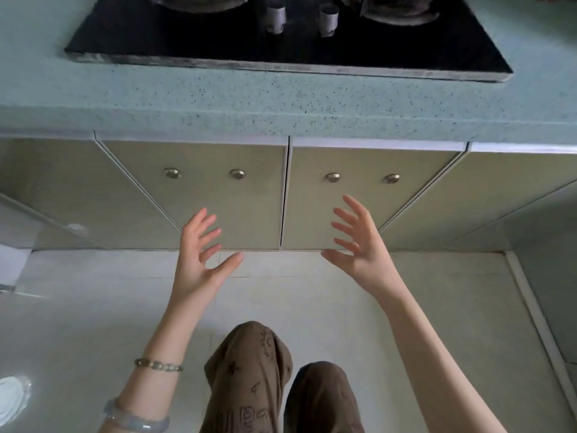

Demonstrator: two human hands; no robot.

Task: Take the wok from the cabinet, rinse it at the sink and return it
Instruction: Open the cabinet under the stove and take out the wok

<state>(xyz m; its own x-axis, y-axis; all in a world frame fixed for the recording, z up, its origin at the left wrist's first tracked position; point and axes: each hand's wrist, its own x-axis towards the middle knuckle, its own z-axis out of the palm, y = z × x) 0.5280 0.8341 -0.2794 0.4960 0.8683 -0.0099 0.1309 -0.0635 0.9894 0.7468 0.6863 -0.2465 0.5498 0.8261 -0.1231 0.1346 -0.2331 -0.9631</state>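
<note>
Two beige cabinet doors stand closed under the counter, the left door [199, 195] and the right door [368, 195], each with two small round metal vents. My left hand [199, 254] hovers in front of the left door with fingers spread, holding nothing. My right hand [359, 245] hovers in front of the right door, fingers spread too and empty. Neither hand touches a door as far as I can tell. No wok and no sink are in view.
A speckled pale green countertop [281, 101] juts out above the doors, carrying a black glass gas hob [281, 42] with two knobs. Pale tiled floor [312, 292] lies below. My knees in brown trousers [249, 370] are at the bottom centre.
</note>
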